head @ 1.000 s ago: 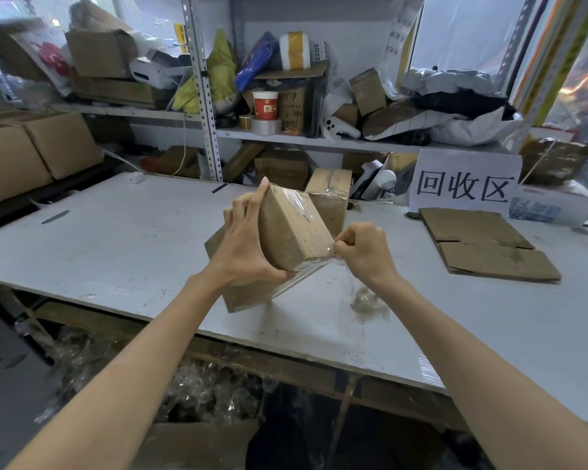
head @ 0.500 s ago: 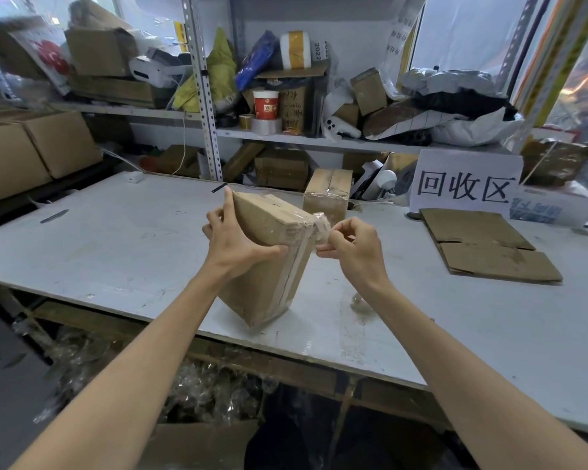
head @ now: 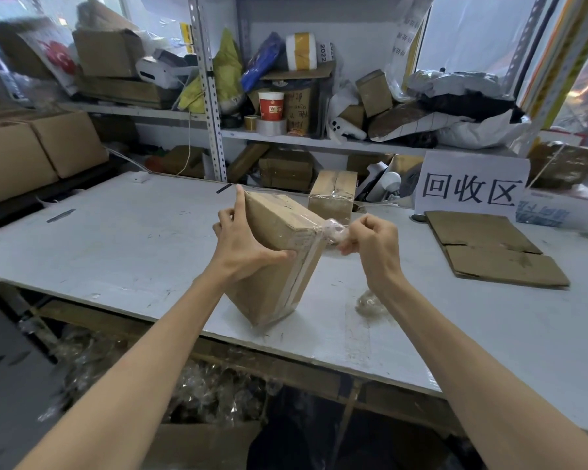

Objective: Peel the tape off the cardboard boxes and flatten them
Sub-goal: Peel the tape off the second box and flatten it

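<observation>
Both hands are meeting over the middle of the white table, and from my seat I am watching them work one carton. The left hand is gripping the cardboard box from its left side, thumb curled over the near edge and index finger pointing up along the far face, covering part of that side. The right hand is pinching a bunched strand of clear tape at the box's upper right corner, fingers curled tight. The box is standing tilted, its lowest corner appearing to rest on the tabletop near the front edge, with a tape strip running down its near face. Just beside the right wrist a small crumpled tape wad is lying on the table. Well to the right, flattened cardboard is sitting below a white sign with three black characters. Behind the held box a second taped box is standing upright at the table's back edge. A cluttered shelf is running along the back, carrying a red paper cup just above a tape roll, and larger cartons are crowding the far left. Under the front edge, a heap of clear film is showing between the forearms, which are hiding part of it.
</observation>
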